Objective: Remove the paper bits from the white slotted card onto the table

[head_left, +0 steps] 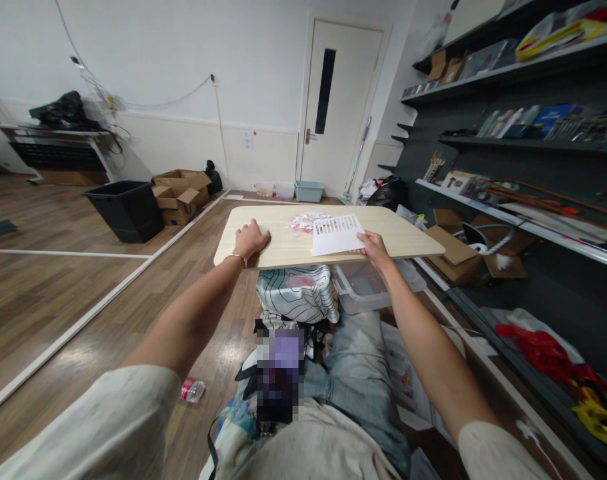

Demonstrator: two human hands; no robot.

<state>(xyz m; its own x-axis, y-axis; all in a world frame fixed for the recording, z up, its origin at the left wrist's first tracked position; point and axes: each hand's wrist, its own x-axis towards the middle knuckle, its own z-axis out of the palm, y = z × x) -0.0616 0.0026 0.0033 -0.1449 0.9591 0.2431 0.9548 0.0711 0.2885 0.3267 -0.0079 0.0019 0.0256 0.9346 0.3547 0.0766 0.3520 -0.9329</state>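
My right hand point(374, 248) pinches the lower right edge of a white card point(337, 241) with rows of slots cut in its upper half. The card is tilted over a small pale wooden table point(403, 233). Behind it and to its left lies a heap of small white and pinkish pieces point(307, 220), partly covered by the card. Near the table's left front edge rests my left hand point(252, 240), palm down, its fingers loosely bent and a bracelet at the wrist. No object shows in it, though its underside is hidden.
Under the table are a patterned bag point(298, 293) and a clear plastic bin point(358, 300). A black bin point(128, 210) and cardboard boxes point(181, 193) stand left. Loaded shelves point(523, 147) line the right. A bottle point(192, 391) lies on the floor near my left arm.
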